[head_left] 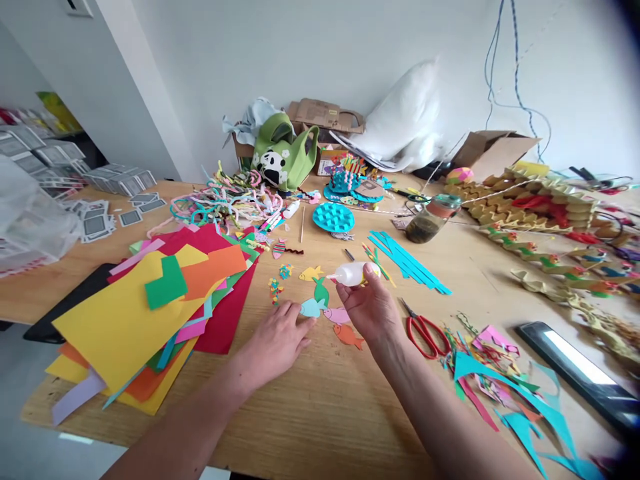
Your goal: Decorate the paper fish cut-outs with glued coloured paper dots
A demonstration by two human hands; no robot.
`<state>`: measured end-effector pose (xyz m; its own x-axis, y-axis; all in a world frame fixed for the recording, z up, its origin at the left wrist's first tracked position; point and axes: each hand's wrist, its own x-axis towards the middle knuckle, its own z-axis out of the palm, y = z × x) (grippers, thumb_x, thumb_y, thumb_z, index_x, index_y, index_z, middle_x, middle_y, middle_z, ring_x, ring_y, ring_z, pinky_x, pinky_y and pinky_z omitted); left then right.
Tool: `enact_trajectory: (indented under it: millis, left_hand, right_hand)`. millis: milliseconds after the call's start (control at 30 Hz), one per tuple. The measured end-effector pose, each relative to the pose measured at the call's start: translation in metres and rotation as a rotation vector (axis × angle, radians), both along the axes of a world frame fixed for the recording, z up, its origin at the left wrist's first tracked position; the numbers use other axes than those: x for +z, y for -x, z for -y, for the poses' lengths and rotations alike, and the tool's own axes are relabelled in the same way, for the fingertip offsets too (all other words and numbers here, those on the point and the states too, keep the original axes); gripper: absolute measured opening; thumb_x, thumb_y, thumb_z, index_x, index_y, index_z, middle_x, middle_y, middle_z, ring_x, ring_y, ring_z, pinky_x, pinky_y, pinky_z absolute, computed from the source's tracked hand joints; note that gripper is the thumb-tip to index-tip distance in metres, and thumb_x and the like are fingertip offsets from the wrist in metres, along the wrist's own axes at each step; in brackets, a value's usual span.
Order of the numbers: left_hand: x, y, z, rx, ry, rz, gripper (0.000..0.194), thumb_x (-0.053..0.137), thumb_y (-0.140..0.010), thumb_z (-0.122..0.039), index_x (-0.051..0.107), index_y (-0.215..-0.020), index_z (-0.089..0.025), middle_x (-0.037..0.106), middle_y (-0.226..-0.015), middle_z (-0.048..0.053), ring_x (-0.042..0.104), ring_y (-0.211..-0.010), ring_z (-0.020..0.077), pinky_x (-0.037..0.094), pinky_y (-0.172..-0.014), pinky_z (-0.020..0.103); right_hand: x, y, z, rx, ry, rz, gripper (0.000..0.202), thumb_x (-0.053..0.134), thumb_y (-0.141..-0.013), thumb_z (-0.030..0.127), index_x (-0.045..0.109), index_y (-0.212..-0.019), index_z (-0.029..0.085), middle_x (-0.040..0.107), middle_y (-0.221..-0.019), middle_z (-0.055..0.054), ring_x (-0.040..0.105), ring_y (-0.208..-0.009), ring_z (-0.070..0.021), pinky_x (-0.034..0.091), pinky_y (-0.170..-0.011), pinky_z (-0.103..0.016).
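My right hand (373, 307) is wrapped round a small white squeeze bottle (349, 274), held on its side with the narrow nozzle pointing left. Below the bottle lie several paper fish: a yellow fish (312, 273), a green fish (321, 292), a light blue fish (311, 307), a pink fish (337, 315) and an orange fish (349, 336). My left hand (281, 333) rests low over the table, palm down with fingers apart, holding nothing visible. Its fingertips are beside the light blue fish; whether they touch it I cannot tell. Small coloured paper bits (275, 291) lie just beyond it.
Stacked coloured paper (125, 327) covers the left side. Red-handled scissors (427, 335), paper scraps (500, 380) and a phone (575, 373) lie right. Behind are blue strips (407, 261), a glass jar (433, 220), a blue scalloped disc (333, 217) and a green panda bag (283, 153).
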<state>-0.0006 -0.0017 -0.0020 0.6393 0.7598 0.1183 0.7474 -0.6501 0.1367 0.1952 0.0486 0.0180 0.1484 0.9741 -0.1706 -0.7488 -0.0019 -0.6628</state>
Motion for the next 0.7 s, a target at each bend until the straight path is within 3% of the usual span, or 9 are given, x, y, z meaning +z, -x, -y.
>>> enact_trajectory:
  millis: [467,700]
  left_hand:
    - [-0.001,0.0,0.0,0.004,0.012,-0.031,0.033,0.058,-0.093,-0.029,0.058,-0.125,-0.023,0.053,-0.111,0.01,0.05,-0.113,0.0277,0.046,-0.095,0.043]
    - [-0.004,0.001,-0.001,-0.01,-0.008,-0.035,0.047,0.058,-0.093,-0.03,0.048,-0.138,-0.024,0.053,-0.114,0.01,0.049,-0.114,0.0281,0.045,-0.097,0.044]
  right_hand:
    - [0.056,-0.007,0.004,0.023,-0.052,-0.048,0.035,0.085,-0.067,0.034,0.06,-0.09,0.024,0.074,-0.086,0.001,0.073,-0.081,-0.0154,0.065,-0.069,-0.026]
    - [0.068,-0.009,0.009,-0.053,0.017,-0.165,0.033,0.081,-0.072,0.032,0.06,-0.096,0.023,0.073,-0.092,-0.001,0.072,-0.083,-0.0148,0.064,-0.072,-0.025]
